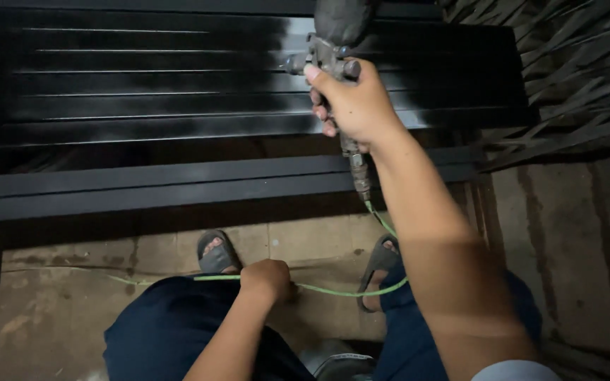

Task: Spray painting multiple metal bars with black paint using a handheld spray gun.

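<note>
My right hand (354,106) grips a grimy grey spray gun (333,42) held over a row of long black-painted metal bars (142,92). The gun's cup points away from me and its handle hangs down to a brass fitting (360,180). A thin green hose (333,289) runs from that fitting down past my legs. My left hand (268,279) is closed around the hose above my left knee. The bars look glossy and wet on the left, duller near the gun.
Two more dark bars (178,187) lie nearer to me, across a support. My sandalled feet (217,254) stand on a stained concrete floor (566,247). A stack of crossed dark slats (573,77) fills the upper right.
</note>
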